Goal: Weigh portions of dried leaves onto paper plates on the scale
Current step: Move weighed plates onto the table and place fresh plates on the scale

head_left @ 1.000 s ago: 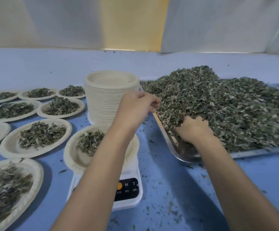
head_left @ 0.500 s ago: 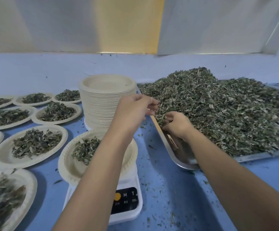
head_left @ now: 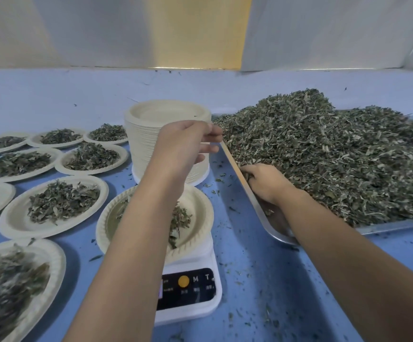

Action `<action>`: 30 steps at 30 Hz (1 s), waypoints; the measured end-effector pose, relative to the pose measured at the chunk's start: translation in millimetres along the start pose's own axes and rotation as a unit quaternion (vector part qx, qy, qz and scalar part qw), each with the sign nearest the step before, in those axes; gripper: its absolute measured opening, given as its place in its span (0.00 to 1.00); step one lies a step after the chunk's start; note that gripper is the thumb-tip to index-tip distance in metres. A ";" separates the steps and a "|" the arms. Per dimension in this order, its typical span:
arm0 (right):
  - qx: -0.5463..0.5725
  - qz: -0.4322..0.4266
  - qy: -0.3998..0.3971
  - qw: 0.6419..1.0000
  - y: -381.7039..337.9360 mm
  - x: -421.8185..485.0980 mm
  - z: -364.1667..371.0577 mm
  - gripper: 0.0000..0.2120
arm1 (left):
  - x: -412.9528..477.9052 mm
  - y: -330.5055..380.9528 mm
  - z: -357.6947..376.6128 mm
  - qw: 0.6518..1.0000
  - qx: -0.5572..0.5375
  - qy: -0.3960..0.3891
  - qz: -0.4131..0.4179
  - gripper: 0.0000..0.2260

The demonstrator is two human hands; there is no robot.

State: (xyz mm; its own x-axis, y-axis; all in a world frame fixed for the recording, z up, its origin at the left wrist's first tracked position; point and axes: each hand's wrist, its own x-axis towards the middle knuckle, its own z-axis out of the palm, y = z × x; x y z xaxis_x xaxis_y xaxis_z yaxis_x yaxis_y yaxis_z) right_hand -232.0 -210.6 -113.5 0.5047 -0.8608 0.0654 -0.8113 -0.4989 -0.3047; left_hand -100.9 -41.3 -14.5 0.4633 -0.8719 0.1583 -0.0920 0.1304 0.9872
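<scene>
Head view: left hand (head_left: 183, 146) hovers over the plate (head_left: 200, 211) on the scale (head_left: 190, 287), fingers loose, empty. Right hand (head_left: 267, 183) curls around dried leaves (head_left: 323, 156) at tray (head_left: 275, 228) edge. Leaves likely light, crumbly, shedding; best pinched loosely from heap's rim.

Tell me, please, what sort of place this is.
Probably a small workroom for portioning dried herbs or tea: a metal tray heaped with dried leaves, a digital scale, a stack of paper plates and many filled plates.
</scene>
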 end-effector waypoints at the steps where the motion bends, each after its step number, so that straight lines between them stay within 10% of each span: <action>1: 0.003 -0.005 0.010 1.000 -0.7 -0.8 -1.6 0.26 | 0.4 -0.4 -2.0 1.000 -0.003 0.003 -0.004 0.10; 19: -0.098 -0.029 0.056 0.993 -0.1 -6.4 -3.0 0.28 | 3.1 -5.7 -10.7 0.999 -0.019 0.023 -0.028 0.09; 30: 0.018 -0.064 -0.088 0.994 1.7 12.7 9.4 0.25 | 5.1 -10.2 -8.7 0.999 -0.018 0.016 -0.031 0.10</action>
State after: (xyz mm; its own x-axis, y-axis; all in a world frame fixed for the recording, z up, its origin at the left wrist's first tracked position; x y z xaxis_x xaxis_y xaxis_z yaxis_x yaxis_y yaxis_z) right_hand -224.2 -221.5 -122.1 0.6494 -0.7581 -0.0599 -0.7277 -0.5967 -0.3383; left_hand -89.9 -42.9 -23.6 0.4947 -0.8636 0.0974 -0.0319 0.0939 0.9951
